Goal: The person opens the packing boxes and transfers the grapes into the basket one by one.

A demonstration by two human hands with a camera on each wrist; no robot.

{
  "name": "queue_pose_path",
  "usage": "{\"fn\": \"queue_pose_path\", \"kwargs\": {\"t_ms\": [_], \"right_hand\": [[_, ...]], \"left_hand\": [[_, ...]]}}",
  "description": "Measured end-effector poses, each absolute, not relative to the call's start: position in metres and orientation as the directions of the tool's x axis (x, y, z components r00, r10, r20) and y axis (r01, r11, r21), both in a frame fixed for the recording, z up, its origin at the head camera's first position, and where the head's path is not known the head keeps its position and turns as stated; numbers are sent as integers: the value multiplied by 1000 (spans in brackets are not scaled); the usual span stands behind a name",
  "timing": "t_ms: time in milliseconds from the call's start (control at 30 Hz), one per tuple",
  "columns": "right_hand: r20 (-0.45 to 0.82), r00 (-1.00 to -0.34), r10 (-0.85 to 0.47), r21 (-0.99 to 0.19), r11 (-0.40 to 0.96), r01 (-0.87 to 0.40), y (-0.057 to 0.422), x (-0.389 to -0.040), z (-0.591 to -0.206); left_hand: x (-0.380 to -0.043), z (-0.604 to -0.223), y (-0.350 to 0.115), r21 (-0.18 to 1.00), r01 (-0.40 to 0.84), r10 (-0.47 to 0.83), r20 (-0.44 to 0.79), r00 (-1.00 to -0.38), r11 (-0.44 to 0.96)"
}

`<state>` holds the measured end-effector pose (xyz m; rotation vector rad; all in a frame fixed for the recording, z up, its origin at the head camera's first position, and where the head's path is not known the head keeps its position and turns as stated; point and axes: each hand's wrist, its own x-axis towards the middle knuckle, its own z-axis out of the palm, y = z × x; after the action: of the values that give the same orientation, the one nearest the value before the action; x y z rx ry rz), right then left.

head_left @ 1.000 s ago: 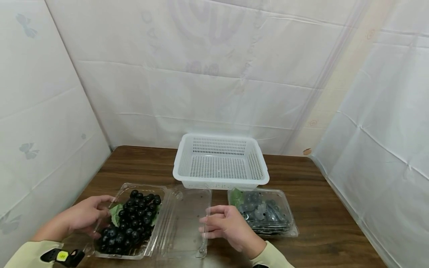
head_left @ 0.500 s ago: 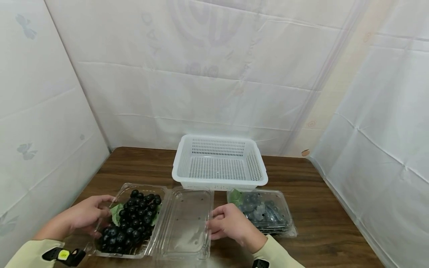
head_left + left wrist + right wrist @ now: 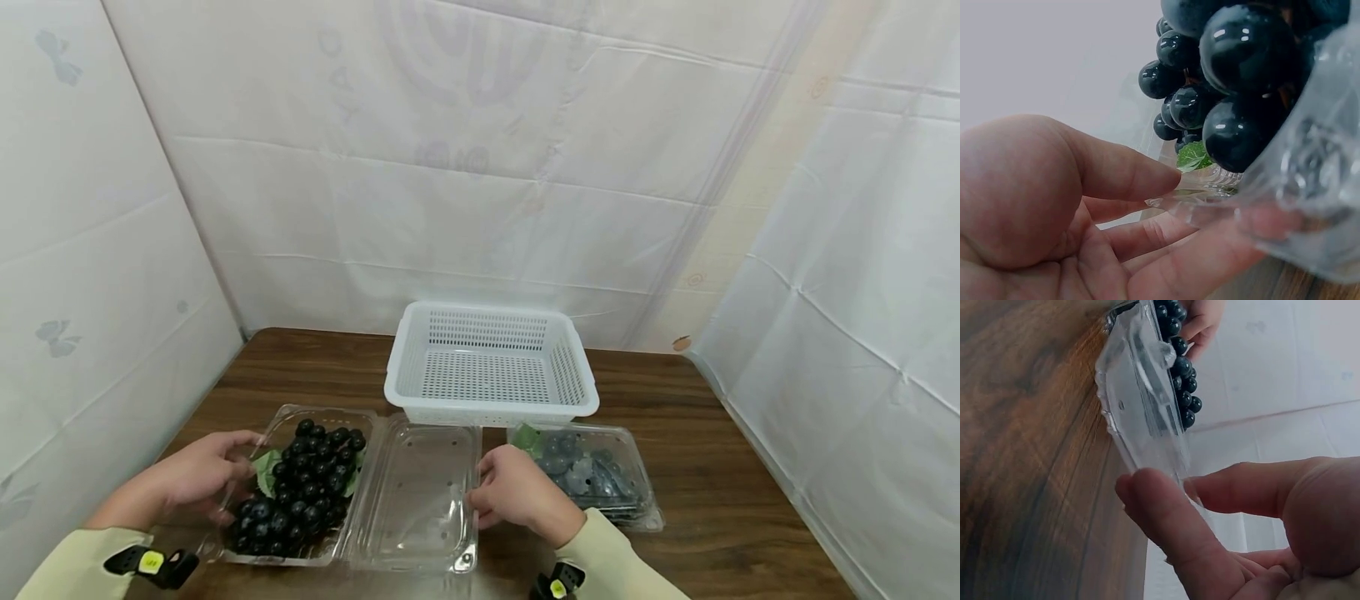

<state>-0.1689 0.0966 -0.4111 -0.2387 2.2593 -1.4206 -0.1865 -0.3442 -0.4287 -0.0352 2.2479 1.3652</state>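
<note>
A clear plastic clamshell box (image 3: 341, 542) lies opened out at the left front of the table, with a bunch of black grapes (image 3: 307, 492) and green leaves in its base. My left hand (image 3: 195, 479) pinches the base's left rim, thumb above and fingers below in the left wrist view. On the other side, my right hand (image 3: 525, 496) pinches the free edge of the clear lid (image 3: 420, 492), which lies folded out to the right. In the right wrist view the lid (image 3: 1138, 406) stands slightly off the wooden surface, thumb and fingers (image 3: 1166, 512) at its edge.
Behind the box stands a white perforated plastic basket (image 3: 487, 410). Right of my right hand lies a second, closed clear clamshell box (image 3: 600, 475) with dark grapes and a leaf inside. White sheeting walls (image 3: 450, 208) border the wooden table (image 3: 720, 500) at back and sides.
The lid has swung down to the right and lies flatter, my right hand moving right with its edge. The opened box and left hand have shifted slightly right and away from me.
</note>
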Motion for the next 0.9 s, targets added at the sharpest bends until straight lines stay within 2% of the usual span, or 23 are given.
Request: {"fn": "queue_pose_path", "kwargs": {"t_ms": [233, 467, 767, 900], "right_hand": [[-266, -889, -372, -799, 601, -12, 90, -168, -405], [-194, -904, -380, -612, 767, -191, 85, -168, -404], [-124, -908, -399, -402, 857, -322, 77, -173, -405], [-105, -920, -377, -363, 876, -317, 74, -174, -406]], "left_hand": [[-187, -427, -343, 819, -260, 234, -424, -875, 512], [-186, -427, -342, 817, -260, 236, -427, -873, 515], [-186, -428, -342, 813, -267, 221, -428, -876, 518], [-185, -429, -342, 811, -269, 211, -427, -879, 519]]}}
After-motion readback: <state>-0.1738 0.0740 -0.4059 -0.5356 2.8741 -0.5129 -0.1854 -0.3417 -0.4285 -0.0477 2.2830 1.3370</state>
